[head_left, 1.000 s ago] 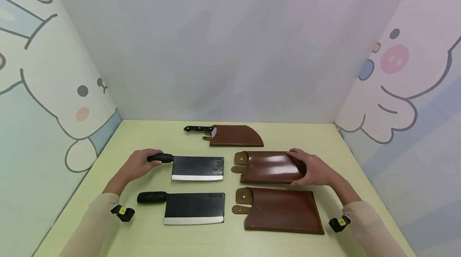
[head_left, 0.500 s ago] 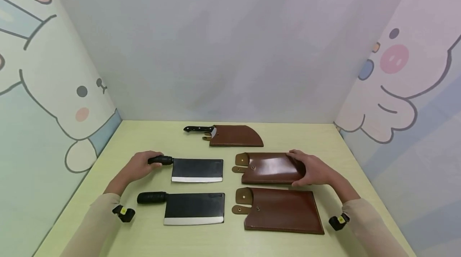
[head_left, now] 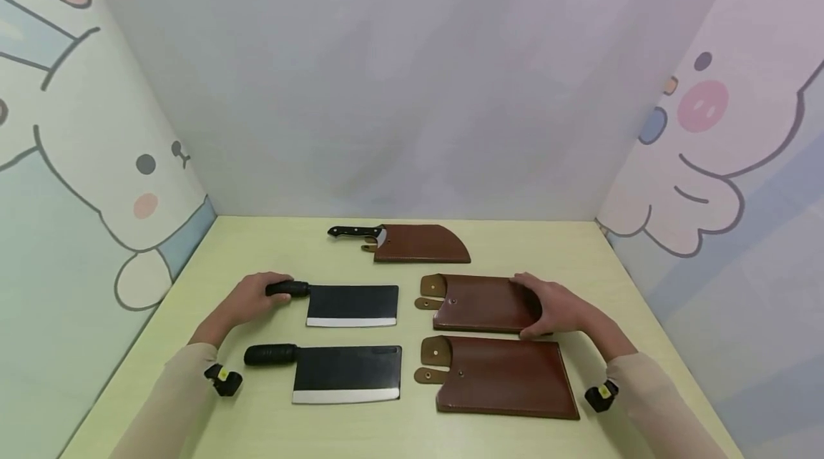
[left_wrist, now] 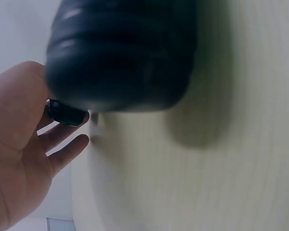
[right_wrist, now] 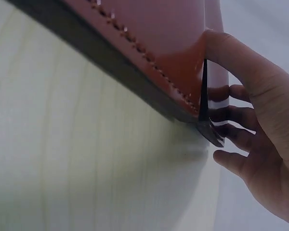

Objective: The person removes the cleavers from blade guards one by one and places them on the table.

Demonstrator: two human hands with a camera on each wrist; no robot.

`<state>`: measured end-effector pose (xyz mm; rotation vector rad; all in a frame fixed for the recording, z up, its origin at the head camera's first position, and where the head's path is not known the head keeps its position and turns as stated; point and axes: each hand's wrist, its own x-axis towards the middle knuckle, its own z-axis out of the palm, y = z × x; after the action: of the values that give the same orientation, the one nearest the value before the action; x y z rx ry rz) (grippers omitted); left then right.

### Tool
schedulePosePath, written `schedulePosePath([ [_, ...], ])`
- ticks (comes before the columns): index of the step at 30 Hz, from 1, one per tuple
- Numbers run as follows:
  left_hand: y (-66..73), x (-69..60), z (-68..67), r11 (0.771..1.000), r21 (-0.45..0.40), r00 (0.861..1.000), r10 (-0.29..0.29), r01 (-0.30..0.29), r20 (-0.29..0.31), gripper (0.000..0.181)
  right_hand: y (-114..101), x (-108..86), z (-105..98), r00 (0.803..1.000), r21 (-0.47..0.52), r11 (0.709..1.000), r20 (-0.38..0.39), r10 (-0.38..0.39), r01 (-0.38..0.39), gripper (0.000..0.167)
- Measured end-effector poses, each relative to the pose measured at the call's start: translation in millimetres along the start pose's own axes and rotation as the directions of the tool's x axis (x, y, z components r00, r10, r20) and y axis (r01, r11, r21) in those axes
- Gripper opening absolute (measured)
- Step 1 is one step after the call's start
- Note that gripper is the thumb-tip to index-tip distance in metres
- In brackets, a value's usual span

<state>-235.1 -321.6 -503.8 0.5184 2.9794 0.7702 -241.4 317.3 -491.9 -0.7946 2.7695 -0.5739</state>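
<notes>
My left hand [head_left: 252, 297] pinches the black handle [head_left: 287, 289] of the farther cleaver [head_left: 352, 304], whose dark blade has a bright edge facing me. Its handle end [left_wrist: 67, 113] shows between thumb and fingers in the left wrist view. Over on the right, my right hand [head_left: 558, 306] grips the right end of the farther brown leather knife sheath [head_left: 483, 303]. Thumb and fingers span that end, and the right wrist view shows the sheath's stitched edge [right_wrist: 144, 55] tilted above the table. The sheath's mouth and strap point left, towards the blade, with a gap between them.
A second cleaver [head_left: 347, 373] lies nearer me, its thick handle [left_wrist: 120, 57] large in the left wrist view. Right of it lies another brown sheath [head_left: 508, 377]. At the back, a black-handled knife [head_left: 355, 231] sits in a sheath [head_left: 421, 243]. Walls enclose the table [head_left: 270, 237].
The held cleaver and the held sheath have both shifted slightly towards me, and the shine on the sheath has dimmed. Both hands keep their hold.
</notes>
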Motion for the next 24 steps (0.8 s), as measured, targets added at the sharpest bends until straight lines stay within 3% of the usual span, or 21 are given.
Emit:
schedulePosePath([
  [5,3.8,1.4,-7.3,1.000,-0.004,0.999,0.007,-0.007,0.034,0.043,2.1,0.5,-0.5,1.000,-0.009,1.000,0.022,0.002,-0.002,0.119],
  [9,10.9,6.7,-16.4,1.000,0.000,0.999,-0.027,0.027,0.047,0.055,2.7,2.8,-5.8,1.000,-0.007,1.000,0.026,-0.011,0.011,0.113],
  [12,18.4,13.4,-23.3,0.998,-0.005,0.998,-0.066,0.066,0.020,0.058,1.3,7.3,-13.0,1.000,-0.013,1.000,0.004,-0.020,0.020,0.103],
  [18,32.8,38.0,-31.8,0.999,0.020,0.997,-0.047,0.048,-0.055,0.055,-6.3,27.6,-30.2,1.000,-0.014,1.000,-0.027,-0.005,0.005,0.087],
  [24,39.2,66.6,-25.6,1.000,-0.020,0.994,-0.022,0.020,-0.106,0.063,-15.8,58.0,-35.9,0.998,0.014,1.000,-0.056,-0.011,0.012,0.084],
])
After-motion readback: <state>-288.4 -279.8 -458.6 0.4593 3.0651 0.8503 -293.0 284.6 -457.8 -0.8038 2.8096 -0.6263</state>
